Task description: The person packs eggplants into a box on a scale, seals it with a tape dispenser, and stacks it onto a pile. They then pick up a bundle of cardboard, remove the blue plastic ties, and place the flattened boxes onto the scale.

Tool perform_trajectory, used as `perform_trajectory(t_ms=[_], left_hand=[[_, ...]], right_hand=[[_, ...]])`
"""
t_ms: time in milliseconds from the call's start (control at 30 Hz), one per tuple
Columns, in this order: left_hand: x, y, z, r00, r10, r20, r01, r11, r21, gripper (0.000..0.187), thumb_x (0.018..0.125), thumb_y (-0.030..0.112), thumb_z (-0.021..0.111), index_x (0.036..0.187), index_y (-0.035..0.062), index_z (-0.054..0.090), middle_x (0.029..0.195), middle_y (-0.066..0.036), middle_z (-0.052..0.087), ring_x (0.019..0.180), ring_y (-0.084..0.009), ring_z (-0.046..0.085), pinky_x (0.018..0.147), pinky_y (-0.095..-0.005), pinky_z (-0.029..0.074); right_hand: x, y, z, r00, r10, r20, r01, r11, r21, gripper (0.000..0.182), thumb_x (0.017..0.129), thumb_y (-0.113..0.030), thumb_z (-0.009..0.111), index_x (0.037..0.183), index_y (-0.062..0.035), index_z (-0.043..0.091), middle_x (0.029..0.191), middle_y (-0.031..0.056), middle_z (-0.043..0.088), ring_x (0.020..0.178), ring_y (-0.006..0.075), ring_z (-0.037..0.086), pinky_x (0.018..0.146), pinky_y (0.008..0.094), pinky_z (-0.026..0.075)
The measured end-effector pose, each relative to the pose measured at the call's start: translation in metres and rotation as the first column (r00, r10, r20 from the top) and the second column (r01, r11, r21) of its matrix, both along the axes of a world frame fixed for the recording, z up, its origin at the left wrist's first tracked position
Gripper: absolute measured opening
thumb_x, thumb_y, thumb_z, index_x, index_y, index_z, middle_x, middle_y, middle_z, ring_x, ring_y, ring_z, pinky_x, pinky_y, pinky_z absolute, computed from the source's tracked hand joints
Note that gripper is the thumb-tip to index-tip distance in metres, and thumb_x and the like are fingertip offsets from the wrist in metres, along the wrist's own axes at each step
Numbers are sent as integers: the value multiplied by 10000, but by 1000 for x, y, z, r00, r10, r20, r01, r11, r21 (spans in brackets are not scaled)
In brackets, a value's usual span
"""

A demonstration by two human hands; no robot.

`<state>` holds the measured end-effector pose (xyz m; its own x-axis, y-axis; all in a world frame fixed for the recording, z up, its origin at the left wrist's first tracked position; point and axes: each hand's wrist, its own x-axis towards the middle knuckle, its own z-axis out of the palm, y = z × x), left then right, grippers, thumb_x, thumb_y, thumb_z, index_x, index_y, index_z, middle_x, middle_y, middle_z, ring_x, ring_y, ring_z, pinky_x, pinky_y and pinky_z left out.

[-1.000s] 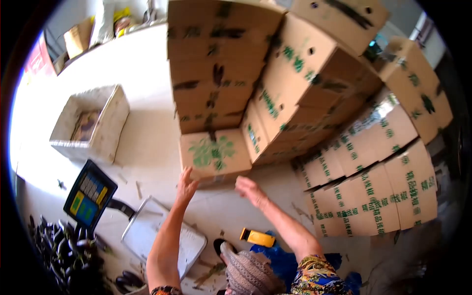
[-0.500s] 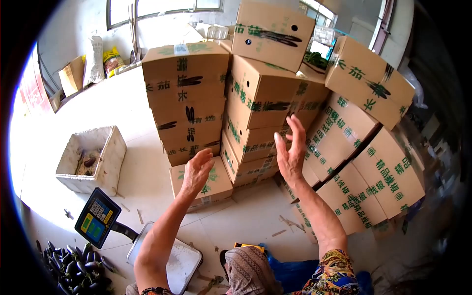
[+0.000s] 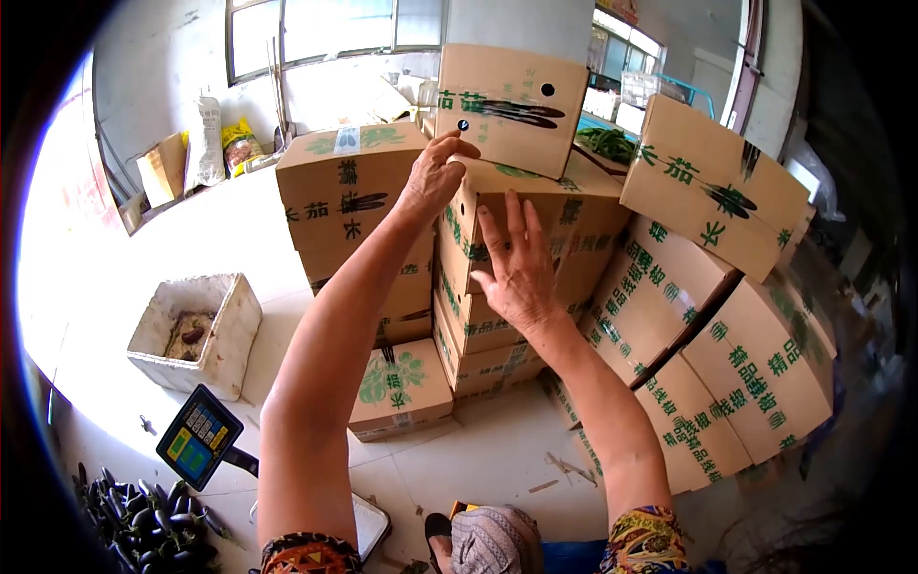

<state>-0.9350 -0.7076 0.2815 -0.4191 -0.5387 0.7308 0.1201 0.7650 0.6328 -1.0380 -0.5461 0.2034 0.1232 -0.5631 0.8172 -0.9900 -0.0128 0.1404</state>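
A stack of cardboard boxes with green and black printing fills the middle and right of the view, rising from the pale tiled floor. On the right several boxes lean tilted against each other, the uppermost tilted box resting at a slant. At the left edge of the stack, a tall column of boxes stands upright, and a small box with a green leaf print sits on the floor at its foot.

The top box sits highest on the stack, above the box below it. The left hand reaches up to the lower left corner of the top box, fingers curled and touching that corner; whether it grips the edge or only rests against it I cannot tell. The right hand lies flat against the front of the box below, fingers spread and pointing up, pressing on the cardboard.

Well apart on the floor to the left stands a white foam crate with dark items inside. Nearer, a weighing scale carries a tilted display panel. A heap of dark eggplants lies at the lower left. A patterned shoe shows at the bottom edge.
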Motion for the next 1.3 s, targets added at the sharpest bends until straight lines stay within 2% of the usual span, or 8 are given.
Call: perform_trajectory(t_ms=[300, 433, 700, 733, 800, 933, 1133, 1300], left_hand=[[-45, -39, 2, 989, 149, 20, -143, 969, -200, 328, 752, 30, 461, 958, 31, 716, 1313, -166, 530, 1161, -338, 541, 1017, -365, 421], [-38, -6, 18, 995, -55, -78, 71, 971, 228, 303, 755, 35, 480, 943, 10, 717, 1073, -131, 650, 975, -234, 590, 878, -317, 458], [-56, 41, 38, 950, -230, -209, 308, 787, 534, 183, 818, 87, 552, 840, -2, 711, 814, -105, 678, 772, -181, 622, 688, -284, 514], [-57, 50, 36, 947, -292, 132, 276, 953, 126, 261, 797, 50, 465, 895, 38, 707, 948, -149, 655, 903, -233, 608, 816, -350, 508], [-68, 75, 32, 996, 20, 90, -9, 993, -117, 226, 815, 50, 465, 821, 33, 691, 915, -154, 648, 899, -241, 611, 832, -376, 511], [-62, 76, 52, 940, 322, -109, -311, 686, -658, 192, 786, -28, 525, 872, 34, 685, 1138, -122, 617, 1011, -274, 584, 876, -391, 496], [-84, 85, 54, 839, 515, 177, -115, 485, -867, 257, 799, -33, 562, 1051, -7, 605, 1499, -105, 339, 1136, -292, 515, 933, -413, 471], [-107, 88, 79, 762, 549, 342, -84, 609, -789, 261, 791, 40, 603, 1050, 43, 632, 1473, -84, 329, 1138, -288, 519, 894, -412, 483]], right_hand=[[-1, -7, -8, 999, 11, 45, -11, 1000, 1, 1133, 542, -292, 911, 1477, -122, 295, 1516, 254, 213, 1356, 465, 291, 1062, 506, 403], [1, -9, -8, 997, 16, 74, -17, 1000, 25, 1126, 537, -297, 911, 1469, -100, 311, 1512, 265, 209, 1358, 474, 281, 1074, 508, 402], [-1, -11, -11, 998, 5, 61, -6, 1000, 11, 1109, 582, -277, 890, 1492, -96, 283, 1510, 247, 216, 1361, 473, 277, 1101, 510, 365], [-2, -12, -13, 998, -19, 57, 17, 999, 32, 1069, 615, -295, 867, 1491, -93, 290, 1515, 243, 203, 1372, 465, 262, 1083, 496, 386], [-5, -8, -11, 998, -62, 21, 59, 994, 97, 991, 680, -332, 821, 1488, -87, 303, 1525, 233, 177, 1393, 449, 233, 1048, 468, 427], [-13, 9, 2, 994, -61, -91, 76, 983, 169, 1012, 680, -344, 825, 1493, -65, 292, 1538, 254, 157, 1398, 453, 220, 1114, 474, 344], [-4, 8, 2, 999, -7, 38, 2, 991, 132, 1073, 642, -285, 860, 1502, -58, 260, 1509, 230, 201, 1400, 449, 224, 1116, 506, 331], [-3, 12, 8, 999, -35, 14, 31, 977, 209, 1007, 689, -247, 807, 1487, -1, 244, 1536, 300, 117, 1409, 459, 218, 925, 444, 506]])
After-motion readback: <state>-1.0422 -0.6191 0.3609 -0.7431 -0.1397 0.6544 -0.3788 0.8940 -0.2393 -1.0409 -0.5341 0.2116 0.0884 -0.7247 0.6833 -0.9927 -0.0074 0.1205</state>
